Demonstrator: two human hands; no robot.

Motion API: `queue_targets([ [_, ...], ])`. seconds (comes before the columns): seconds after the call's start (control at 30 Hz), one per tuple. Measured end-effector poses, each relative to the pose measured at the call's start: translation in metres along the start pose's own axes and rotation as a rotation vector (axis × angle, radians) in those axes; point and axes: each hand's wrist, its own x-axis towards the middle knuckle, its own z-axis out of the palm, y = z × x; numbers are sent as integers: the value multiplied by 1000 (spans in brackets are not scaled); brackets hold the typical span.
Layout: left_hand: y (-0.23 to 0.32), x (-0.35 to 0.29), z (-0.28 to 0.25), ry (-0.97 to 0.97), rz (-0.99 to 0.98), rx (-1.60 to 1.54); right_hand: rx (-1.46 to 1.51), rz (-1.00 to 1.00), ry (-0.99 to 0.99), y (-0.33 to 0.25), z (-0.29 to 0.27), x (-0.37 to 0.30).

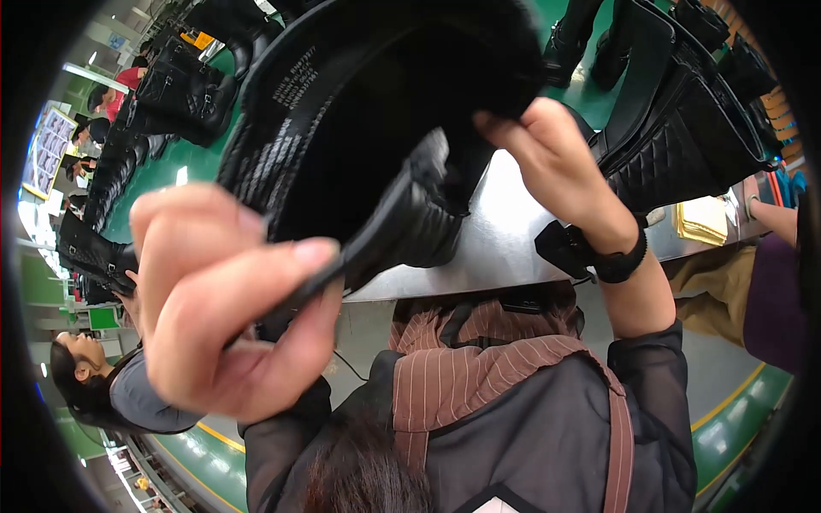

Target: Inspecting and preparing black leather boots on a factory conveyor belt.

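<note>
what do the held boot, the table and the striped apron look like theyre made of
Boot: black leather or a synthetic lookalike; the soft sheen and creases fit both.
Table: probably bare metal, perhaps steel, given its silvery grey surface and bright, blurry reflections.
Apron: likely woven cloth, matte brown with thin pale stripes, falling in soft folds; the fibre can't be told.

Boot fills upper middle. Way in: its open mouth, between left hand and right hand; flap juts across near side. Strip of room over table, between boot and watch. Right side obstructed: other boots, yellow stack nearer.
</note>
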Motion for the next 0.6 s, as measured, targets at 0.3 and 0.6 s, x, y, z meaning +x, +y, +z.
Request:
queue_targets([
  [0.3, -42, -77, 81, 565, -136, 18, -48, -182, 331, 32, 11, -41],
  [0.6, -27, -158, 194, -100, -939, -790, 172, -260, 25, -32, 23, -47],
])
